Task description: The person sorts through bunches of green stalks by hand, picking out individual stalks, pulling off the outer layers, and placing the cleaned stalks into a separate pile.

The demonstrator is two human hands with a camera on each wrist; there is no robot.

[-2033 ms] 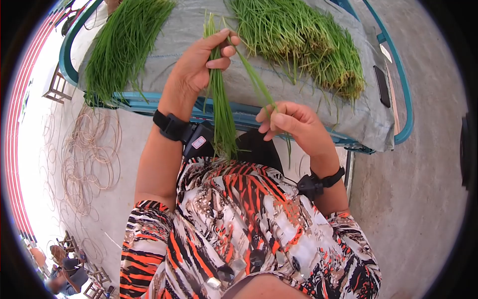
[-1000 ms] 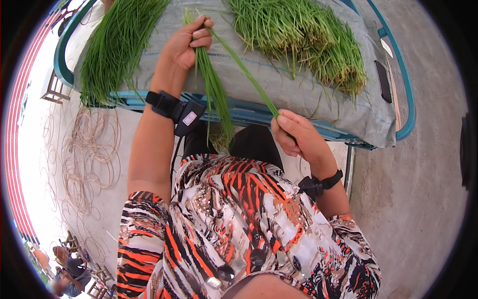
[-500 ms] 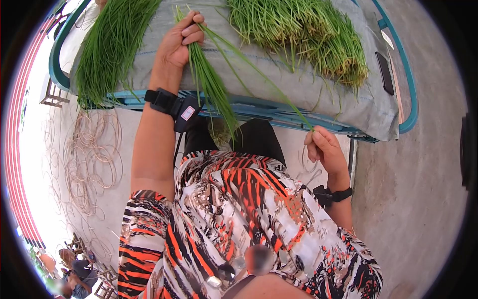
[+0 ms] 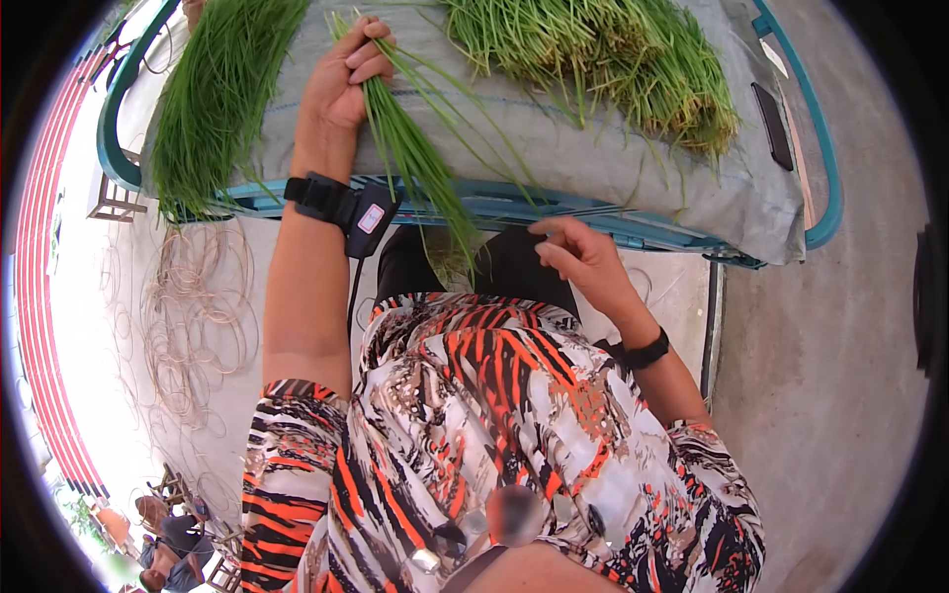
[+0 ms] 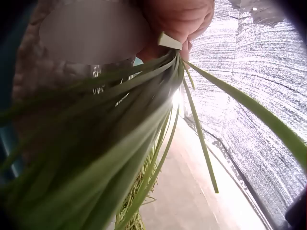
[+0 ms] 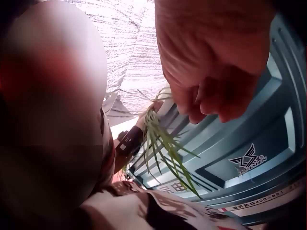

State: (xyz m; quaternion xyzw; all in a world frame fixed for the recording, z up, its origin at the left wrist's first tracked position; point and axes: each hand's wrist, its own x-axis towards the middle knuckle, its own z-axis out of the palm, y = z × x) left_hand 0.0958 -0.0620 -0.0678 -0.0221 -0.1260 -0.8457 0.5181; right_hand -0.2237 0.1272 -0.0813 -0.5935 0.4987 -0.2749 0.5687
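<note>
My left hand (image 4: 341, 84) grips a bunch of chives (image 4: 410, 148) near its pale ends, above the grey sheet. The long green leaves hang down and to the right, past the cart's edge, and a few thin blades splay off to the right. In the left wrist view the leaves (image 5: 134, 139) fan out below the curled fingers. My right hand (image 4: 591, 265) is apart from the bunch, in front of the cart near my leg. Its fingers are loosely bent with nothing between them; the right wrist view shows the hand (image 6: 216, 57) before the teal cart side.
A pile of chives (image 4: 222, 99) lies at the left on the grey sheet (image 4: 316, 49). A larger pile (image 4: 603, 59) lies at the right, near a dark phone (image 4: 772, 127). The teal cart rail (image 4: 832, 188) bounds the right side. Wire coils (image 4: 203, 306) lie on the floor.
My right hand drew thin blades out of the bunch down and to the right, then let go and came back left. The left hand has shifted up and left, still gripping the chives.
</note>
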